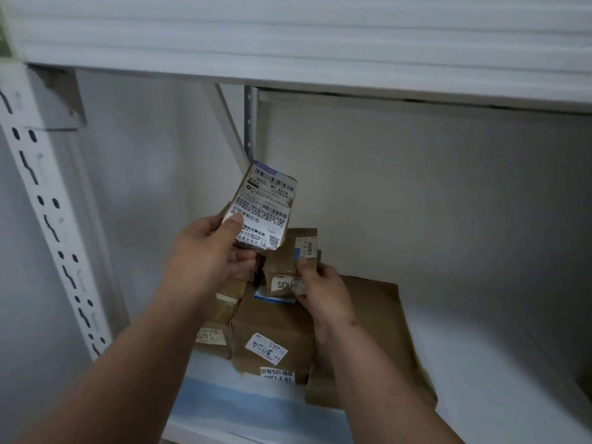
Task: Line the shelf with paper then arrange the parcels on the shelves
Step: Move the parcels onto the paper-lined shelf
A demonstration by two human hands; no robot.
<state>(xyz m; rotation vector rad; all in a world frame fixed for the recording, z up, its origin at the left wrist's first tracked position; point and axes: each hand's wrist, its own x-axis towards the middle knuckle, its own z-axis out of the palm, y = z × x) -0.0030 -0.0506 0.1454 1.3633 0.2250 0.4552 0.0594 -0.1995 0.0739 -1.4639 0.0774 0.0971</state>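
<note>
My left hand [209, 251] grips a small parcel with a white barcoded label [266, 205], held upright above the pile. My right hand [322, 288] pinches a small brown parcel [290, 262] that stands on top of a larger brown box [272, 334] with a "3004" sticker. Another small brown parcel [217, 325] lies to the left of that box. A flat brown envelope [381, 322] lies to the right, partly under my right forearm. All rest on the white shelf [480, 363], whose surface is lined with white paper.
A white perforated upright post [48, 225] stands at the left. The upper shelf [304, 43] overhangs close above. A grey back wall [432, 193] closes the bay. The shelf's front edge [243, 411] runs below the parcels.
</note>
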